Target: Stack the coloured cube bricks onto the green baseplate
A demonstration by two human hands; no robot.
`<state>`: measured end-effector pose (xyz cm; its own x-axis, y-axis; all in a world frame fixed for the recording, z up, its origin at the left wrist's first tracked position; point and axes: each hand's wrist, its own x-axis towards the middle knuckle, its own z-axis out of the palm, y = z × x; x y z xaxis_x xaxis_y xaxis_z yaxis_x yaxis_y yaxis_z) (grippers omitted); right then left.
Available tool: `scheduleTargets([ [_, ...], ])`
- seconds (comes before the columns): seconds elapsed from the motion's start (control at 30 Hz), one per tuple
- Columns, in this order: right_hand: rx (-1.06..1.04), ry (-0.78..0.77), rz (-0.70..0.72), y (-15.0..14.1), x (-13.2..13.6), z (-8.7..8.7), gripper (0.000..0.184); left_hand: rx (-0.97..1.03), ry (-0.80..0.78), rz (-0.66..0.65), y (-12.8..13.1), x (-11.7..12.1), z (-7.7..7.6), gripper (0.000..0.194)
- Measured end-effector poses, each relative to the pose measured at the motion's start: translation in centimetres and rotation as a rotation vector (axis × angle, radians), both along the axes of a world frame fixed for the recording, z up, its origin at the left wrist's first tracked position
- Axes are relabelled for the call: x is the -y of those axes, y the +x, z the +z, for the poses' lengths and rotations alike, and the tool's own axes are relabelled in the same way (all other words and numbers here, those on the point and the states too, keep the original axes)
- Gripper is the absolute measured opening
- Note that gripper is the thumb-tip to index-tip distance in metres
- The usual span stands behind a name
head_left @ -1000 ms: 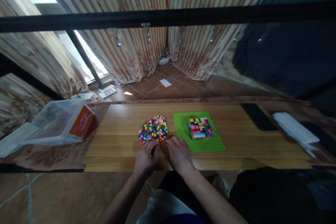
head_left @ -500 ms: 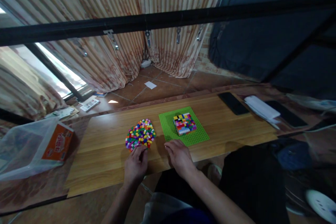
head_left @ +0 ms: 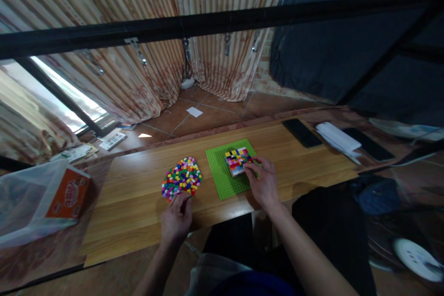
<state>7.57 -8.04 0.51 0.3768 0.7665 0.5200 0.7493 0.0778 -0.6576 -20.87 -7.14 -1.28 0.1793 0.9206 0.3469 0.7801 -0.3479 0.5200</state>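
A green studded baseplate (head_left: 222,187) lies on the wooden board, carrying a low block built from many-coloured toy bricks (head_left: 237,162). My right hand (head_left: 262,180) reaches over the plate's right side, thumb and fingers closed together at the block's right edge. Whatever sits between those fingertips is too small to make out. To the left of the plate spreads a flat pile of loose toy bricks (head_left: 182,175) in mixed colours. At the pile's near edge rests my left hand (head_left: 176,217), its fingers drawn into a pinch; what they hold, if anything, is hidden.
The wooden board (head_left: 128,203) spans the table. A clear plastic bin (head_left: 31,199) with an orange label stands at the left. Towards the right lie a black phone (head_left: 301,132), white folded paper (head_left: 338,138) and another dark flat object (head_left: 369,144).
My right hand has moved from the plate's near edge, up and to the right, onto the brick block. My left hand stays by the pile. The view has shifted slightly.
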Motion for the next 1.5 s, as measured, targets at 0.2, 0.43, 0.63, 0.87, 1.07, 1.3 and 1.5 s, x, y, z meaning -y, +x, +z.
scheduleTargets([
  [0.2, -0.164, -0.028, -0.01, 0.0, -0.2, -0.2, 0.017, 0.005, 0.006, -0.006, -0.1, 0.0, 0.0, 0.02],
  [0.43, -0.375, -0.043, -0.001, -0.1, -0.3, -0.2, 0.018, 0.005, -0.003, -0.003, -0.1, 0.0, 0.2, 0.019],
  [0.63, -0.398, -0.026, -0.027, -0.3, -0.3, -0.2, 0.025, -0.012, -0.015, 0.003, -0.1, 0.0, 0.2, 0.02],
  [0.87, -0.418, -0.116, -0.116, -0.8, -1.3, -0.4, 0.052, -0.008, -0.014, -0.016, -0.1, 0.1, 0.2, 0.02],
  [1.07, -0.463, -0.085, -0.1, -1.1, -1.7, -1.3, 0.043, -0.004, 0.005, -0.005, -0.2, 0.0, -0.2, 0.02],
  [1.3, -0.503, -0.051, -0.101, -1.5, -2.0, -2.0, 0.042, -0.022, -0.022, -0.008, -0.4, 0.1, -0.3, 0.021],
  [1.5, -0.444, -0.009, -0.137, -2.0, -1.9, -2.2, 0.043, 0.012, -0.006, 0.007, -0.1, 0.0, -0.2, 0.022],
])
